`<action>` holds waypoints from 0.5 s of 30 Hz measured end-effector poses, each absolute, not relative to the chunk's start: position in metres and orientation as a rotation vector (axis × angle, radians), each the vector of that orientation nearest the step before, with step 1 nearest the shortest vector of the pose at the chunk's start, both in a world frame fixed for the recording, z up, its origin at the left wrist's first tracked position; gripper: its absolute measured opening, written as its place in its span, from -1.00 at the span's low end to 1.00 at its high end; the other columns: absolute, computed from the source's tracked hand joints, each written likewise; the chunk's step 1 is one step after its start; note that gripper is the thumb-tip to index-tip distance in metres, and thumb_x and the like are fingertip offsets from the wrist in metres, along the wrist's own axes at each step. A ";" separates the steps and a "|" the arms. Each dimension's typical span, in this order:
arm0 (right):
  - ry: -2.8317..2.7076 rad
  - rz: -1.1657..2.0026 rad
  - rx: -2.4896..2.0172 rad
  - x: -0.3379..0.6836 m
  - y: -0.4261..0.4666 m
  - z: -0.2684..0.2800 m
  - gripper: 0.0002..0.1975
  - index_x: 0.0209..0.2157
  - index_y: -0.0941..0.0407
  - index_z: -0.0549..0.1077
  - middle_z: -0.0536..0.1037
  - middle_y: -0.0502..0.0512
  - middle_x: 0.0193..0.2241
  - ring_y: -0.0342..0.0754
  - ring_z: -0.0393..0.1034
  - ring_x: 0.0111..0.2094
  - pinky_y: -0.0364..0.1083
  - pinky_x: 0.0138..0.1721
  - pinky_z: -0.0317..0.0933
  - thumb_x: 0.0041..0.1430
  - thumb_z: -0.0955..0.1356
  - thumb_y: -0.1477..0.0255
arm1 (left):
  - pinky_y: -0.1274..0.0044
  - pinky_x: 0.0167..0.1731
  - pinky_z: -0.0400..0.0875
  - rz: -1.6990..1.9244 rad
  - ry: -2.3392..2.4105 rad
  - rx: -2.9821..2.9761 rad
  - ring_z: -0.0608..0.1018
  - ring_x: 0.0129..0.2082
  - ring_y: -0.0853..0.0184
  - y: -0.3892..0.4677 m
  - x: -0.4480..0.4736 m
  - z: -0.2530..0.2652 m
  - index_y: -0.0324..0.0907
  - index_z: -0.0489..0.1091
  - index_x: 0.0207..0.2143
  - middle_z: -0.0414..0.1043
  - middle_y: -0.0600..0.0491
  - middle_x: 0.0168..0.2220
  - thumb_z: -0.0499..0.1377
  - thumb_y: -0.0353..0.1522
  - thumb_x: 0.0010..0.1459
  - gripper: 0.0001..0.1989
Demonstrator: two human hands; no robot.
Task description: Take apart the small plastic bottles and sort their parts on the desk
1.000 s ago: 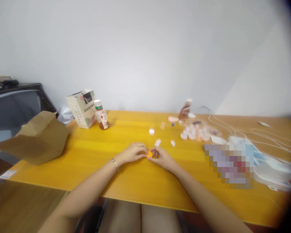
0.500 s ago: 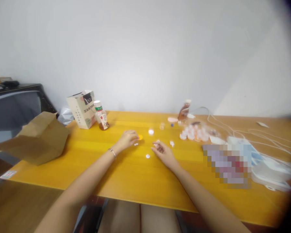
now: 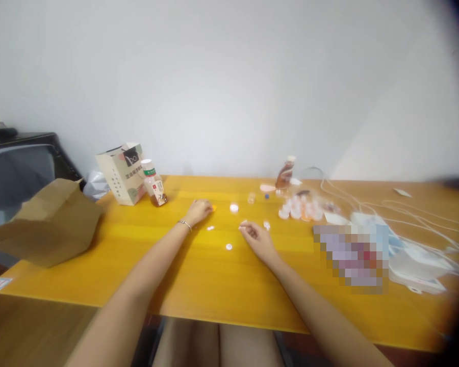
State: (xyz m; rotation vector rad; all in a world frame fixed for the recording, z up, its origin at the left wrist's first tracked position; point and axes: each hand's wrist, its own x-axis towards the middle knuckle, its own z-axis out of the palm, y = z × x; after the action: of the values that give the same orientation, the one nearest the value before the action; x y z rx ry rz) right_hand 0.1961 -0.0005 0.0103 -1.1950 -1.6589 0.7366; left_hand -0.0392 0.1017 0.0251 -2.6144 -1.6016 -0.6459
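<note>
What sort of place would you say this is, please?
Probably an ordinary indoor room, perhaps an office or home workspace: there is a wooden table with a plain pale wall behind it, and a paper bag standing on top.

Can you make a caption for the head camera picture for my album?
Left hand at a small orange piece, right hand half curled, a round white piece on the yellow table.

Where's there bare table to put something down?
Most room: the table between the left forearm and right forearm, from the small white disc to the near edge. Another bare patch lies between the brown paper and left forearm. It's crowded right of the right hand, with pale cup-like pieces.
</note>
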 end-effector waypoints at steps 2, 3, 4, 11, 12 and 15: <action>-1.663 0.736 -1.191 0.197 0.000 0.009 -0.71 -0.34 0.12 0.42 0.38 -0.04 -0.57 -0.16 0.24 -0.56 -0.18 -0.51 0.15 0.02 0.28 0.19 | 0.49 -0.21 0.20 -0.679 -1.610 -2.612 0.44 -0.24 0.26 0.098 -0.040 0.026 -0.16 0.46 -0.46 0.44 0.01 -0.33 0.09 -0.38 0.11 -0.83; -1.662 0.736 -1.193 0.197 0.001 0.009 -0.71 -0.34 0.13 0.42 0.38 -0.04 -0.57 -0.16 0.24 -0.55 -0.18 -0.50 0.15 0.02 0.28 0.19 | 0.48 -0.19 0.20 -0.703 -1.613 -2.609 0.43 -0.22 0.26 0.095 -0.039 0.027 -0.16 0.46 -0.44 0.44 0.00 -0.31 0.08 -0.38 0.11 -0.83; -1.657 0.734 -1.198 0.198 0.001 0.010 -0.70 -0.34 0.13 0.43 0.39 -0.03 -0.57 -0.16 0.24 -0.55 -0.18 -0.50 0.15 0.02 0.28 0.20 | 0.47 -0.18 0.20 -0.732 -1.615 -2.605 0.43 -0.20 0.25 0.091 -0.038 0.029 -0.16 0.46 -0.41 0.44 -0.01 -0.29 0.07 -0.38 0.13 -0.83; -1.537 0.651 -1.266 0.214 0.006 0.027 -0.66 -0.40 0.15 0.43 0.45 0.03 -0.53 -0.13 0.29 -0.50 -0.14 -0.43 0.20 -0.03 0.29 0.15 | 0.56 -0.16 0.26 -0.823 -1.275 -3.004 0.44 -0.23 0.35 0.023 -0.020 0.042 -0.16 0.42 -0.23 0.42 0.03 -0.26 0.02 -0.31 0.19 -0.78; -1.505 0.633 -1.279 0.218 0.007 0.029 -0.65 -0.40 0.15 0.43 0.45 0.04 -0.53 -0.13 0.28 -0.50 -0.14 -0.43 0.20 -0.03 0.29 0.13 | 0.56 -0.16 0.27 -0.800 -1.220 -3.080 0.44 -0.22 0.35 0.012 -0.017 0.043 -0.15 0.41 -0.19 0.41 0.02 -0.23 0.02 -0.28 0.19 -0.76; -1.435 0.605 -1.301 0.227 0.011 0.030 -0.61 -0.41 0.16 0.42 0.44 0.04 -0.53 -0.13 0.27 -0.51 -0.14 -0.44 0.20 -0.04 0.28 0.10 | 0.56 -0.19 0.28 -0.707 -1.136 -3.199 0.44 -0.25 0.35 -0.012 -0.008 0.039 -0.15 0.38 -0.17 0.39 0.02 -0.23 0.04 -0.23 0.17 -0.74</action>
State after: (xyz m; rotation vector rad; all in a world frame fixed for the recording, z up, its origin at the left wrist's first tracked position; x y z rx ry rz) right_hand 0.2268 0.0114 0.0302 -1.3011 -1.4351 0.6047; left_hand -0.0085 -0.0115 0.0385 -3.1988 -1.1360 -0.7067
